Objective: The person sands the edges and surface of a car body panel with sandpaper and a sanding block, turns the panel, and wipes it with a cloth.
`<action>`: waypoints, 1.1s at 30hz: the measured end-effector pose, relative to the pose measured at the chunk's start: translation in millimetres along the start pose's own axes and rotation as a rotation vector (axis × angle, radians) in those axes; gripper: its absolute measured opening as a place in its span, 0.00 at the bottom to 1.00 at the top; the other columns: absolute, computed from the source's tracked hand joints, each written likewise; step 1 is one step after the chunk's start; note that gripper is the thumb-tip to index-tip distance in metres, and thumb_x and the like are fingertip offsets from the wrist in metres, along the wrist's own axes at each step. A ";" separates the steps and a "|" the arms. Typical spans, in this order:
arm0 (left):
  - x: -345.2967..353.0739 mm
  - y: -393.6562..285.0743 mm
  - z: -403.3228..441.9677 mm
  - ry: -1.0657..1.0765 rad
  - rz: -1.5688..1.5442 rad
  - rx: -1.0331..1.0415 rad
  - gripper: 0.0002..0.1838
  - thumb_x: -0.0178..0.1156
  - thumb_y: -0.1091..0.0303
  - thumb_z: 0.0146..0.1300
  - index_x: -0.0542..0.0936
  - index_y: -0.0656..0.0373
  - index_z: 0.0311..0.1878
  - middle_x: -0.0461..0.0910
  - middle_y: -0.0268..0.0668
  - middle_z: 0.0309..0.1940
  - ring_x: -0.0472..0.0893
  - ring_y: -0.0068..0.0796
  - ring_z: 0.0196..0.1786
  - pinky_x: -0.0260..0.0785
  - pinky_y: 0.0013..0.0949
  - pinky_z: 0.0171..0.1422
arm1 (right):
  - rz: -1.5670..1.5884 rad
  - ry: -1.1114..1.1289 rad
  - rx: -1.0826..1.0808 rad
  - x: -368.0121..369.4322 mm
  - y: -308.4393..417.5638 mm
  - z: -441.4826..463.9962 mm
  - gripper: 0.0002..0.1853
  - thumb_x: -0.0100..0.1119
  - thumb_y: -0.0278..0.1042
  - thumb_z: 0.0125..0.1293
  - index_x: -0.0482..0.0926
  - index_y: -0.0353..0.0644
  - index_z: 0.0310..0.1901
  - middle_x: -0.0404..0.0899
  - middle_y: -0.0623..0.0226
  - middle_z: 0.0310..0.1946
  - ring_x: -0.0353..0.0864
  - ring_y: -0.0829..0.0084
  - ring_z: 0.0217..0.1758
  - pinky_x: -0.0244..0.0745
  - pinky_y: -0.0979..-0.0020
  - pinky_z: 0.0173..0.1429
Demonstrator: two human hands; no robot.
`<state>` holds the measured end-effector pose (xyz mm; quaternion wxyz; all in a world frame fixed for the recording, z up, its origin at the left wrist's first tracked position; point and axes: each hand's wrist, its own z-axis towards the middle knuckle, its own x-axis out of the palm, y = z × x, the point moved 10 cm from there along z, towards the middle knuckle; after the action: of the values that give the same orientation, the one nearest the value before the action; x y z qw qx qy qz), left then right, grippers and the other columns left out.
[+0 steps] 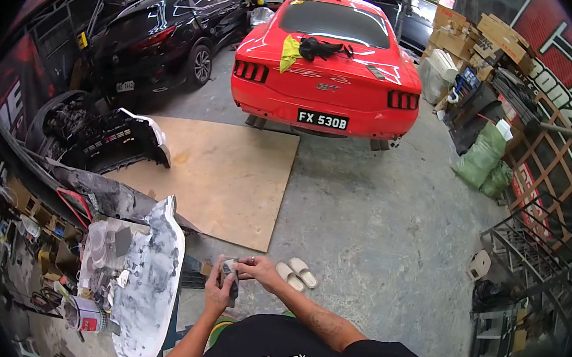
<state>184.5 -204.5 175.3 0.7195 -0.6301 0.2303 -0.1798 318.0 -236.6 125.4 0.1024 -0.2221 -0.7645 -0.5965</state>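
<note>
Between the two hands, low in the head view, sits a small dark block (231, 289), upright and slightly tilted, with a pale grey piece (228, 266) at its top end. The left hand (217, 292) is clamped around the block from the side, thumb and fingers pressed to its faces. The right hand (254, 270) is closed on the upper end, its fingertips touching the grey piece; the block is small and partly covered, so it could be a sanding block.

Just left of the hands stretches a long curved panel (149, 289), its matte surface blotched white and grey, with a smooth white edge. Beside it are crumpled clear plastic (105, 244) and a round can (85, 315) with a red and white label.

Beyond the hands, a flat sheet of pale plywood (231, 180) lies on the scuffed grey concrete floor (370, 235). A pair of cream slippers (297, 274) rests on the floor near the right hand. Farther off stands a glossy red car (325, 93), a limp yellow cloth (290, 53) draped on its boot lid.
</note>
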 end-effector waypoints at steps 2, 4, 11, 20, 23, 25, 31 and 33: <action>-23.2 -6.3 1.0 -0.057 0.068 0.030 0.33 0.60 0.72 0.69 0.62 0.64 0.76 0.77 0.45 0.60 0.77 0.31 0.60 0.68 0.32 0.65 | 0.009 0.106 0.041 19.9 -9.0 17.7 0.23 0.70 0.42 0.66 0.80 0.29 0.51 0.83 0.61 0.45 0.84 0.71 0.47 0.84 0.67 0.53; -50.2 7.4 -0.5 -0.083 0.077 -0.002 0.32 0.60 0.71 0.69 0.63 0.64 0.75 0.78 0.45 0.59 0.78 0.32 0.59 0.68 0.33 0.66 | -0.031 0.172 0.066 27.3 -19.9 29.2 0.26 0.68 0.45 0.67 0.79 0.29 0.56 0.82 0.61 0.46 0.83 0.70 0.50 0.85 0.65 0.53; -192.8 40.9 -14.0 -0.259 0.236 -0.074 0.29 0.59 0.67 0.71 0.66 0.65 0.73 0.77 0.47 0.62 0.76 0.36 0.63 0.66 0.35 0.68 | -0.871 0.047 0.443 -90.0 -144.8 74.9 0.30 0.67 0.63 0.61 0.85 0.40 0.48 0.84 0.63 0.34 0.83 0.70 0.35 0.83 0.65 0.42; -307.2 93.7 -8.7 -0.293 0.330 -0.111 0.32 0.57 0.65 0.74 0.61 0.68 0.75 0.72 0.50 0.66 0.74 0.36 0.64 0.64 0.33 0.70 | -1.176 0.147 -0.566 181.1 243.0 213.9 0.25 0.62 0.54 0.69 0.82 0.40 0.55 0.85 0.55 0.51 0.84 0.61 0.54 0.78 0.60 0.58; -311.9 84.2 3.5 -0.255 0.324 -0.122 0.32 0.56 0.63 0.75 0.60 0.67 0.76 0.73 0.49 0.66 0.74 0.36 0.63 0.64 0.32 0.69 | -1.003 0.433 -1.137 373.9 351.7 209.3 0.23 0.67 0.58 0.63 0.89 0.42 0.37 0.88 0.61 0.31 0.86 0.67 0.34 0.79 0.64 0.41; -313.9 88.8 8.0 -0.252 0.312 -0.107 0.32 0.56 0.63 0.75 0.61 0.66 0.76 0.73 0.49 0.65 0.74 0.36 0.63 0.64 0.32 0.68 | -1.180 0.688 -0.804 478.3 363.3 212.6 0.23 0.69 0.58 0.60 0.89 0.43 0.40 0.88 0.60 0.36 0.86 0.69 0.37 0.80 0.68 0.42; -337.9 139.9 -3.8 -0.327 0.318 -0.232 0.32 0.56 0.65 0.74 0.61 0.66 0.76 0.72 0.50 0.66 0.74 0.36 0.63 0.62 0.32 0.70 | -1.423 1.030 -0.980 626.4 338.7 168.9 0.23 0.65 0.57 0.62 0.87 0.43 0.44 0.87 0.60 0.39 0.85 0.66 0.39 0.79 0.66 0.45; -344.0 153.6 -10.4 -0.328 0.337 -0.269 0.32 0.56 0.65 0.74 0.61 0.66 0.76 0.72 0.50 0.66 0.73 0.36 0.63 0.62 0.32 0.70 | -1.418 1.058 -0.991 629.9 333.2 160.2 0.23 0.64 0.57 0.63 0.86 0.43 0.45 0.86 0.60 0.40 0.85 0.65 0.40 0.79 0.66 0.46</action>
<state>-111.4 -2.6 58.4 0.6767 -0.6935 0.2344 0.0792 -65.4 116.9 636.7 -0.0534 0.5580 -0.2430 -0.7917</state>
